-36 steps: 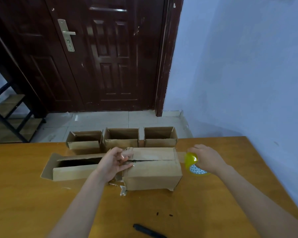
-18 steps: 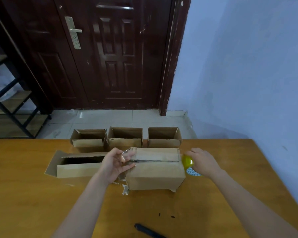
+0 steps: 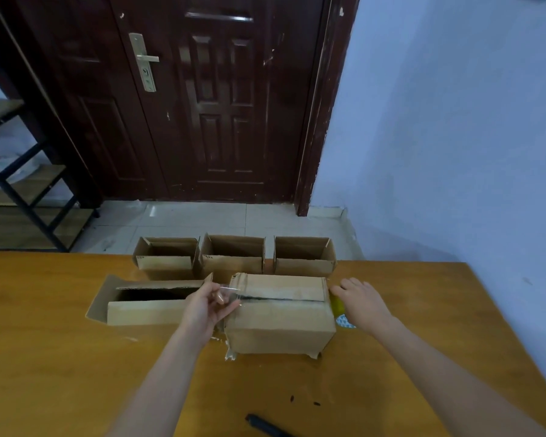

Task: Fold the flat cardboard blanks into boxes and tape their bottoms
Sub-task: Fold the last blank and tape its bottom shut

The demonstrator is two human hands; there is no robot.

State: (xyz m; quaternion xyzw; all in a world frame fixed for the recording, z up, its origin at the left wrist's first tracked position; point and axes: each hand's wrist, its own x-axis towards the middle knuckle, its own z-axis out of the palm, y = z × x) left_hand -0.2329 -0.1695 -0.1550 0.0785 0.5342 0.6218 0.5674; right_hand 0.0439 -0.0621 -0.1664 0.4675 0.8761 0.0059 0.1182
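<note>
The cardboard box [image 3: 281,313] stands on the wooden table [image 3: 60,357], its long axis running left to right, seam facing up. At its left end the left hand [image 3: 207,307] pinches the clear tape end [image 3: 229,291]. At its right end the right hand [image 3: 361,302] grips the tape roll [image 3: 339,307]. Left of the box lies an open carton [image 3: 145,299]; behind it stand three open boxes [image 3: 234,255]. A black pen [image 3: 265,425] lies nearer the person.

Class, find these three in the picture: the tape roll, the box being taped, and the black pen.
tape roll [image 3: 338,305]: head view, yellow-green side beside the right hand.
box being taped [image 3: 281,337]: head view, near side wall.
black pen [image 3: 267,427]: head view, barrel, near table edge.
</note>
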